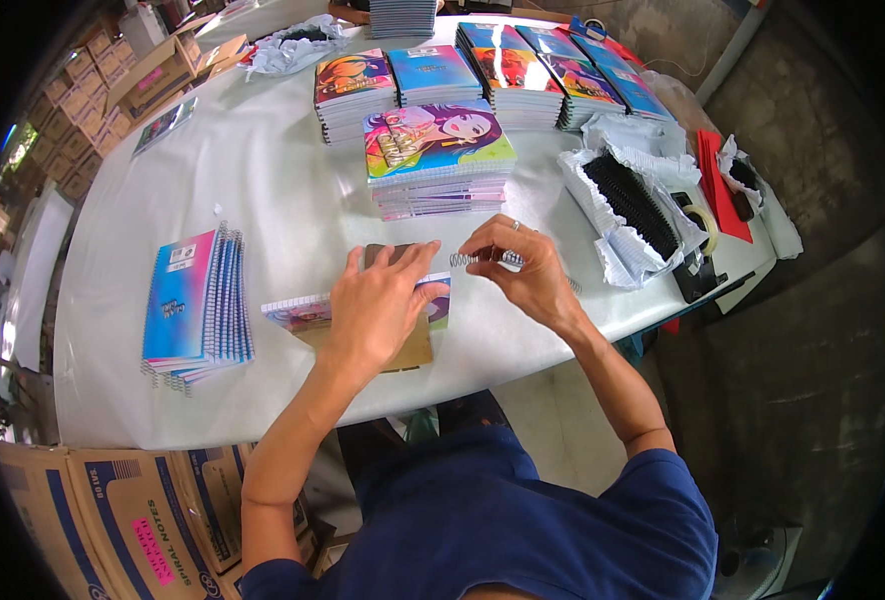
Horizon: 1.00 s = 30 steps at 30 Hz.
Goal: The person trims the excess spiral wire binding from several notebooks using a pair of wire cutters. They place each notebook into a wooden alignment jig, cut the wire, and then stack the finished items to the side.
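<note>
My left hand point(378, 305) grips an unbound notebook point(298, 312) at the table's near edge. Its fingers reach over the top and its thumb presses the side. The notebook has a colourful cover and a brown backing board point(418, 347), partly hidden under my hand. Just to the right, my right hand point(528, 262) pinches a thin dark spiral binding coil point(460, 260). One end of the coil points toward the notebook's right edge, with a small gap between them. The rest runs behind my fingers and shows again past my wrist.
Beyond my hands stands a notebook stack point(441, 145). Bound notebooks point(188, 300) lie fanned at the left. More stacks point(513, 70) fill the far side. At the right, black coils point(631, 200) rest in crumpled paper beside a tape roll point(703, 228). Cardboard boxes point(133, 510) stand at lower left.
</note>
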Available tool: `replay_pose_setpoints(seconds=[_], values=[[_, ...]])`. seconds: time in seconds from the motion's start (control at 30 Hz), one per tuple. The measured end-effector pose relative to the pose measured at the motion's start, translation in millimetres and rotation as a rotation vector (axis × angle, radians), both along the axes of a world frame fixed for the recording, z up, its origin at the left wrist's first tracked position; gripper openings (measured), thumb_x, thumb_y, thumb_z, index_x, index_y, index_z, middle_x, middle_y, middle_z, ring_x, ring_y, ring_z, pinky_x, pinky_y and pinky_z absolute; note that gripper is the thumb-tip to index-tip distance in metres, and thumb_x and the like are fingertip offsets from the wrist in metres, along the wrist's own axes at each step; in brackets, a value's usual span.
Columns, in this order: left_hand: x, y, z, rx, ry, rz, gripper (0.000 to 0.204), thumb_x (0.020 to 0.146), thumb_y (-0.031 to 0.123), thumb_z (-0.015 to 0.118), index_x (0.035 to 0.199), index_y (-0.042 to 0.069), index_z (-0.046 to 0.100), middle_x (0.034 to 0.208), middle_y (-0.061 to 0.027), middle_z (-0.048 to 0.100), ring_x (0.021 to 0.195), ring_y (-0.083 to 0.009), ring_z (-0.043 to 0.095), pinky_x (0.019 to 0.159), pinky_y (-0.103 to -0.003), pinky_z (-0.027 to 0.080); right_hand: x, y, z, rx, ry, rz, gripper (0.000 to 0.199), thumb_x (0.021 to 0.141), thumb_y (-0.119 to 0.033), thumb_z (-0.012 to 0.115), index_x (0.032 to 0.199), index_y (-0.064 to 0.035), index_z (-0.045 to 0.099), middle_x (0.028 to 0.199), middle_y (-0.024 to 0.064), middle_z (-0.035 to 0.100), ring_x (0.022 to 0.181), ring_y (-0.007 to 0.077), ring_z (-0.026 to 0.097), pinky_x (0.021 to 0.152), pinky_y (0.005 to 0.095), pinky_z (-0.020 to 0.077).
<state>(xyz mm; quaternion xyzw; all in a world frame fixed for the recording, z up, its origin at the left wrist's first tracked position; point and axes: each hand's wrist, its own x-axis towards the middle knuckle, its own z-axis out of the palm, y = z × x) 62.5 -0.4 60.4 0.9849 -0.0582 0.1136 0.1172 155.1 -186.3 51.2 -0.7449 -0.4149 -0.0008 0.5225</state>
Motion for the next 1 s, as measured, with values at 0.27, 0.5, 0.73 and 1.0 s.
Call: replay_pose_setpoints(seconds=[0.27, 0.5, 0.73, 1.0], values=[[-4, 0, -5, -0.04, -0.102, -0.031, 0.049, 0.09, 0.042, 0.057, 0.134, 0.02, 0.054, 0.124, -0.0057, 0.063, 0.117, -0.0344, 0.057, 0.102, -0.051, 0.04, -5, 2, -8, 0.057, -0.013, -0.006, 0.019, 0.077, 0.007, 0.07, 0.093, -0.0024, 0.065, 0.091, 0.0047, 0.062, 0.079, 0.0151, 0.06, 0.073, 0.0294, 0.0494], [-3, 0, -8, -0.031, -0.149, -0.025, 0.05, 0.088, 0.04, 0.06, 0.132, 0.017, 0.056, 0.121, -0.0062, 0.064, 0.112, -0.0311, 0.059, 0.1, -0.05, 0.041, 30, -5, -22, 0.663, 0.33, 0.038, 0.015, 0.085, 0.006, 0.065, 0.094, 0.0004, 0.054, 0.097, 0.0089, 0.064, 0.095, 0.0176, 0.064, 0.085, 0.0308, 0.0519], [-2, 0, -13, 0.014, -0.202, -0.041, 0.051, 0.087, 0.038, 0.062, 0.133, 0.015, 0.055, 0.121, -0.0058, 0.064, 0.113, -0.0285, 0.058, 0.101, -0.05, 0.041, 38, -84, -120, -0.137, -0.061, -0.424, 0.018, 0.078, 0.006, 0.068, 0.09, -0.0051, 0.06, 0.101, 0.0105, 0.063, 0.093, 0.0229, 0.062, 0.084, 0.0365, 0.0472], [-6, -3, -10, -0.011, -0.191, -0.012, 0.053, 0.087, 0.037, 0.064, 0.133, 0.013, 0.055, 0.122, -0.007, 0.064, 0.117, -0.0319, 0.056, 0.101, -0.05, 0.039, 39, 11, -105, -0.343, -0.605, -0.504, 0.028, 0.081, -0.021, 0.071, 0.104, -0.0061, 0.064, 0.106, 0.0081, 0.059, 0.105, 0.0276, 0.051, 0.089, 0.0405, 0.0375]])
